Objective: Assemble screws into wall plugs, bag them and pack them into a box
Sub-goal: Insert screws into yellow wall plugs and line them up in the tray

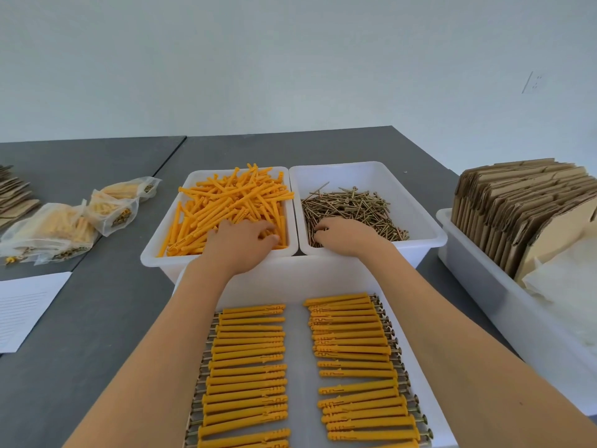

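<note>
A white bin [155,253] holds a loose heap of orange wall plugs [232,198]. My left hand [240,245] reaches into its near right corner, fingers and thumb curled onto a plug. Beside it, a second white bin [429,236] holds brass screws [352,205]. My right hand [345,237] is in that bin's near left part, fingertips curled into the pile and pinching at a screw. In front of me a white tray [300,279] carries two neat rows of assembled plugs with screws, a left row [248,367] and a right row [355,350].
Filled clear bags [55,231] of assemblies lie on the grey table at the left, near a lined paper sheet [22,312]. At the right, a long white bin [468,270] holds upright flattened cardboard boxes [523,205] and clear plastic bags [568,286]. More flat cardboard [13,195] sits far left.
</note>
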